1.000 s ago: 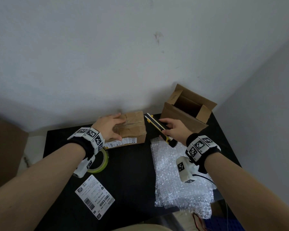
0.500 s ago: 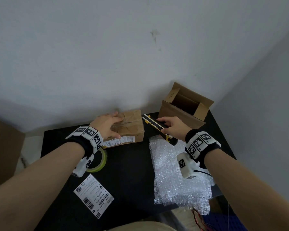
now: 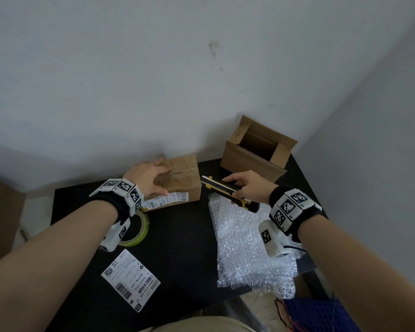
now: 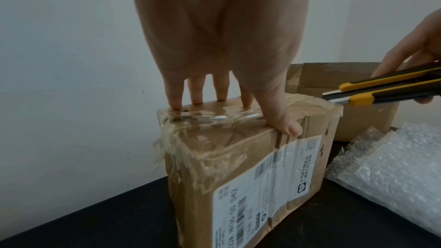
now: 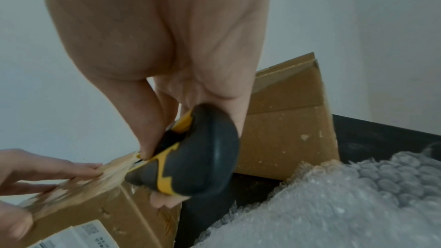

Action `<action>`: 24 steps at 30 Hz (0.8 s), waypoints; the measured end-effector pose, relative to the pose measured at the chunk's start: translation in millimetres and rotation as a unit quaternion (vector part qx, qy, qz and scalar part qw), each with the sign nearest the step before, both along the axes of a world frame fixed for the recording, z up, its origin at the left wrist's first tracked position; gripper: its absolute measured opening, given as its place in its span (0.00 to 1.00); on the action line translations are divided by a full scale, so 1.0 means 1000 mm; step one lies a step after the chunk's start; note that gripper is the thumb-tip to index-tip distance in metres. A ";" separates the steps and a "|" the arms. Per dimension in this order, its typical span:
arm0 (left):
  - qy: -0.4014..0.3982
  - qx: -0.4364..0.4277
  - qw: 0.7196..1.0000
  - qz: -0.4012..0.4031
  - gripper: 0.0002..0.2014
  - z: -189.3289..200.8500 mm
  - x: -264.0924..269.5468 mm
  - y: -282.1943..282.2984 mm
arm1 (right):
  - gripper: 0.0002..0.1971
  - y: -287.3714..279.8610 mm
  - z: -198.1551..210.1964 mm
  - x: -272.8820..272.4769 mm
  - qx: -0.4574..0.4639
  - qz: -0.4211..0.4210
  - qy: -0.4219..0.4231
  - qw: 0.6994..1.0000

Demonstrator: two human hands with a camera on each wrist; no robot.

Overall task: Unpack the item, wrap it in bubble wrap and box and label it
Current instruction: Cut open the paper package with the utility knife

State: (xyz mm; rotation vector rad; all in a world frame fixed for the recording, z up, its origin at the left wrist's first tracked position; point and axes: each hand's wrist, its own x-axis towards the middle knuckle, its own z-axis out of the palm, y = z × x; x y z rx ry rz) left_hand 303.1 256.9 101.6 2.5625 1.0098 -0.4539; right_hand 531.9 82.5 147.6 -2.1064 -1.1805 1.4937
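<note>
A taped brown parcel [image 3: 182, 182] [image 4: 238, 157] [image 5: 95, 195] with a white shipping label stands at the back of the black table [image 3: 177, 236]. My left hand [image 3: 149, 178] [image 4: 214, 90] rests on its top, straight fingers pressing the tape, thumb over the front edge. My right hand [image 3: 244, 188] [image 5: 167, 139] grips a yellow and black utility knife [image 3: 228, 190] [image 4: 381, 88] [image 5: 186, 161]. Its tip sits at the parcel's right top edge. A sheet of bubble wrap [image 3: 249, 243] [image 5: 334, 205] lies under the right wrist.
An open cardboard box [image 3: 256, 152] [image 5: 286, 120] stands at the back right corner against the wall. A roll of yellow-green tape [image 3: 137, 228] lies under my left wrist. A loose shipping label [image 3: 131, 279] lies near the table's front. A blue crate [image 3: 321, 317] shows below the table's right edge.
The knife has dropped slightly and its tip has come closer to the parcel's right top edge. My left hand stays on the parcel.
</note>
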 end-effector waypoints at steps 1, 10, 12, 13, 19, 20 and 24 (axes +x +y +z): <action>-0.001 -0.002 1.000 0.000 0.42 0.000 -0.001 0.000 | 0.25 -0.003 0.001 0.000 0.002 -0.002 -0.001 1.000; 0.017 0.022 0.999 -0.016 0.42 0.006 -0.005 -0.015 | 0.27 -0.027 0.000 -0.004 0.057 -0.078 -0.036 0.995; 0.015 0.028 0.999 -0.023 0.41 0.010 -0.007 -0.020 | 0.24 -0.028 0.004 -0.008 0.069 -0.082 -0.047 0.993; 0.012 0.028 0.999 -0.024 0.41 0.012 -0.010 -0.022 | 0.23 -0.028 0.006 -0.011 0.074 -0.081 -0.049 0.993; -0.009 0.048 0.999 -0.004 0.29 0.015 -0.038 -0.040 | 0.19 -0.028 0.007 -0.043 0.079 -0.068 -0.031 0.994; -0.017 0.056 0.998 -0.001 0.26 0.014 -0.045 -0.044 | 0.19 -0.030 0.005 -0.050 0.077 -0.056 -0.033 0.995; -0.072 0.065 0.995 0.018 0.21 0.006 -0.073 -0.063 | 0.19 -0.036 -0.017 -0.082 0.047 -0.025 -0.044 0.998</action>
